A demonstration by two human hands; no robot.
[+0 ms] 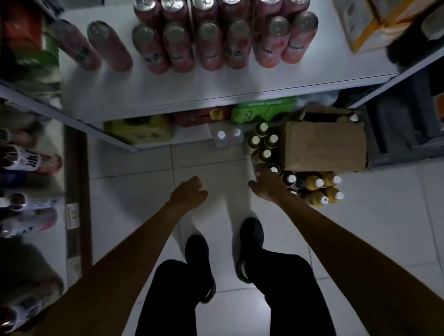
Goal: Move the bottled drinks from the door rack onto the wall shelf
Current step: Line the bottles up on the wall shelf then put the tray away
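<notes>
While both bare arms reach down over the pale tiled floor [131, 193], the left grip [189, 192] hangs with loosely curled fingers and holds nothing. The right grip [266, 185] stretches toward a cluster of dark bottles with pale round caps [265, 147]. Its fingertips are at the nearest cap, but they are too blurred to tell whether they have closed on it. These bottles stand on the floor, just beside a brown cardboard box [323, 145]. Four yellow bottles with white caps [323, 191] stand against the near side of the box, right of the hand. Over the far end of the cluster juts a broad white shelf board [194, 88], crowded with tall pink cans with silver tops [213, 45]. Below that board sit a green carton [260, 110], a yellow-green pack [140, 130] and small clear bottles with white caps [228, 135]. At the left edge a rack holds white, blue and red drink containers [29, 162], too blurred to tell their kind. Two black shoes [250, 234] stand on the tiles between the arms.
</notes>
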